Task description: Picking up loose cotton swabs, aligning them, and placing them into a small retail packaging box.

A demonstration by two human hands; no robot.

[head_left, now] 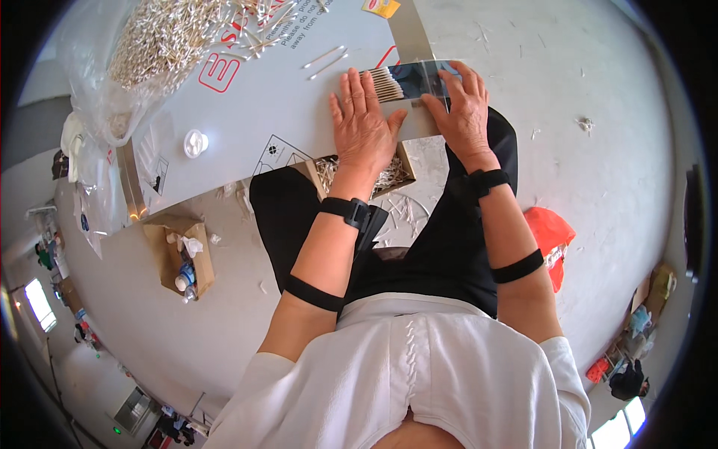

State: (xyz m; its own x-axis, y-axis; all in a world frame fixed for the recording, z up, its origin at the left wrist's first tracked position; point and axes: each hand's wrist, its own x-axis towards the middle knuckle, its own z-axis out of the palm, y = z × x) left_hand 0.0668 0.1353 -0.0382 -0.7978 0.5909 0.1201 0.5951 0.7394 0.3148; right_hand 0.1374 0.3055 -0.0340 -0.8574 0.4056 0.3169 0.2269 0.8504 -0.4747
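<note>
My left hand (363, 133) lies palm down on the grey board, its fingers stretched out and its thumb spread. Its fingertips touch the left end of a neat row of cotton swabs (386, 85). The row sits partly in a clear plastic bag (413, 79), which looks dark and shiny on the right. My right hand (465, 116) grips the bag's right end with bent fingers and thumb; what is under the fingertips is hidden. Two loose cotton swabs (327, 63) lie just left of the row.
A large heap of cotton swabs (161, 45) fills a clear bag at the board's far left. A small white tub (196, 144) stands on the board (247, 123). Below it are an open box of swabs (400, 170), a cardboard box (176, 247) and a red bag (550, 236).
</note>
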